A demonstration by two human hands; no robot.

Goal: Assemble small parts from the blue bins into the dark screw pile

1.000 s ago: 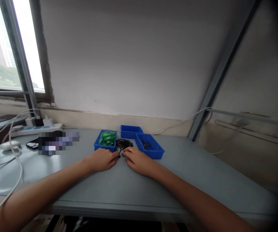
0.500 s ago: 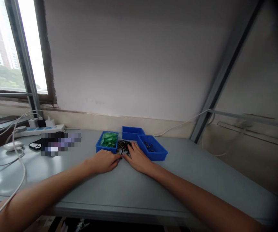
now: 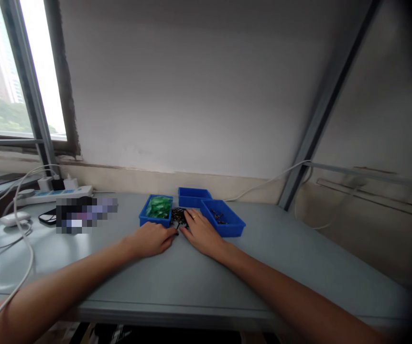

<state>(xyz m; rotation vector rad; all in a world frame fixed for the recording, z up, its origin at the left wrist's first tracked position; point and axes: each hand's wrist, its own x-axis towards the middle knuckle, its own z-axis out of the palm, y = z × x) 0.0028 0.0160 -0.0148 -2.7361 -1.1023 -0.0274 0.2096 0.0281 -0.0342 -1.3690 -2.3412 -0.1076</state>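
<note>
A pile of small dark, screw-like pieces (image 3: 178,216) lies on the grey table between the blue bins. My left hand (image 3: 155,238) rests at the near side of the pile, its fingers curled and closed. A tiny dark bit shows at its thumb and fingertips, too small to name. Over the pile's right side reaches my right hand (image 3: 201,232), fingers stretched out and touching the pieces, with a ring on one finger. Left of the pile stands a blue bin (image 3: 155,222) of green plastic packets (image 3: 158,207). A second blue bin (image 3: 233,231), right of it, holds some dark pieces (image 3: 218,216).
Behind the pile is a third blue bin (image 3: 194,197). At the left sit a power strip (image 3: 62,194) with plugs, a white mouse-like item (image 3: 14,218) and a blurred-out object (image 3: 87,212). A white cable (image 3: 31,258) crosses my left arm.
The whole view has shifted slightly, moving things a little left in the picture. My right hand's fingers have drawn in a little over the pile; my left hand stays closed beside it.
</note>
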